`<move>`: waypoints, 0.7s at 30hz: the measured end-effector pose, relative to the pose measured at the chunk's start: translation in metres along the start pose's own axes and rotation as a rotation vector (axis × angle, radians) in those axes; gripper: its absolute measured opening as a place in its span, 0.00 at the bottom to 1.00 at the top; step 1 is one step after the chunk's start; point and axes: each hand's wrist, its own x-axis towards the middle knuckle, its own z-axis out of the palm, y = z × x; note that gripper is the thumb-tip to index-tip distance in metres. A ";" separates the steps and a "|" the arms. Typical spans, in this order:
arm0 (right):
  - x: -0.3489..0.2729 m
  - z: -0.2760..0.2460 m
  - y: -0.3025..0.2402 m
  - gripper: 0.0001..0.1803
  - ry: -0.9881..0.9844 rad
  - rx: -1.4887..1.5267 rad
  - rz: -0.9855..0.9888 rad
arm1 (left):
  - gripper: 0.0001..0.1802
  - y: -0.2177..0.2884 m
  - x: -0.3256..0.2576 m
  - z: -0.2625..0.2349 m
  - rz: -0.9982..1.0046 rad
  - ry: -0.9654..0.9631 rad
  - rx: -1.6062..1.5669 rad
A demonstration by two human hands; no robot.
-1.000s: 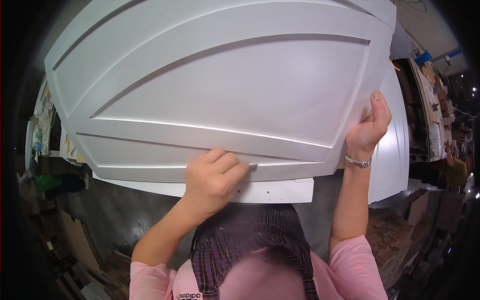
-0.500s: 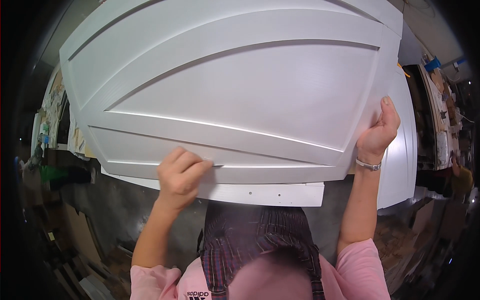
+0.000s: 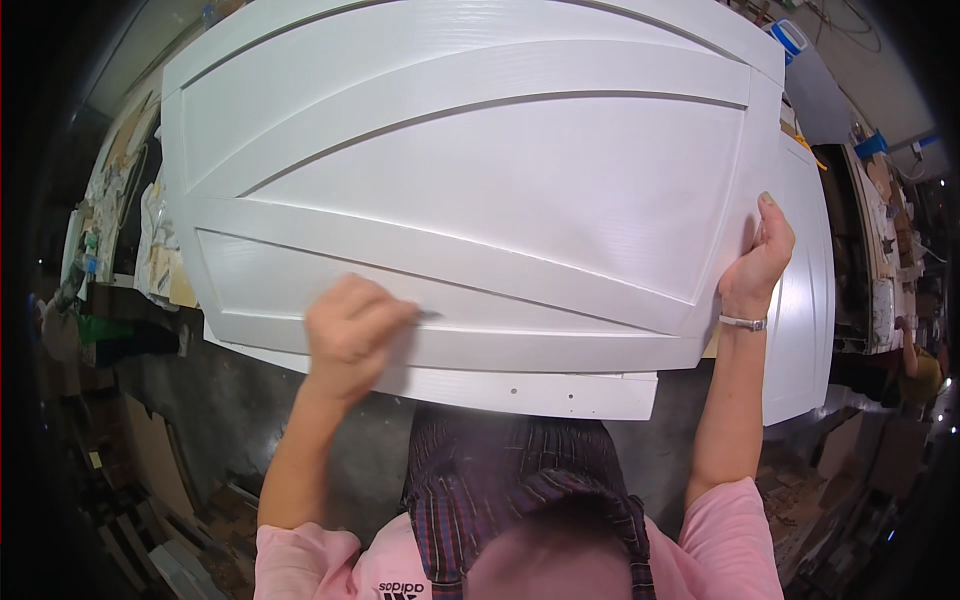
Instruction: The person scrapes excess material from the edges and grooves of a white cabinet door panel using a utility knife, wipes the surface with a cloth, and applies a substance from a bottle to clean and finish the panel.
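Observation:
A large white panelled door (image 3: 560, 190) with curved raised strips fills the upper middle. My left hand (image 3: 352, 325) is closed over its near lower part, fingers pinched on a small thin dark piece (image 3: 428, 314), which is blurred, so I cannot tell its kind. My right hand (image 3: 757, 262) is closed at the door's right edge, with the thumb pointing up and the fingers partly hidden against the edge. Beneath the door's near edge lies another white board (image 3: 540, 395) with small holes.
On the right stands another white panel (image 3: 797, 300), beyond my right forearm. Cluttered workbenches (image 3: 885, 230) line both sides. Board offcuts (image 3: 160, 450) are stacked at lower left. A person in green (image 3: 115, 338) is at the far left, and another person (image 3: 925, 370) at the far right.
The white door has turned and shifted slightly, its upper right corner now lower and further left. My left hand has moved a little up and left with the small dark piece.

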 end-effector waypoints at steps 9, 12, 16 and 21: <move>0.000 0.002 0.001 0.17 0.002 -0.008 0.025 | 0.13 0.018 0.008 0.012 0.131 -0.098 -0.071; 0.008 -0.010 0.008 0.12 -0.014 -0.075 0.044 | 0.13 0.009 0.014 0.013 0.109 -0.048 -0.075; 0.011 -0.017 0.014 0.24 -0.042 -0.109 0.048 | 0.13 0.019 0.014 0.017 0.213 -0.198 -0.050; 0.005 -0.007 0.007 0.12 -0.034 -0.039 0.031 | 0.12 0.005 0.011 0.007 0.181 -0.197 -0.016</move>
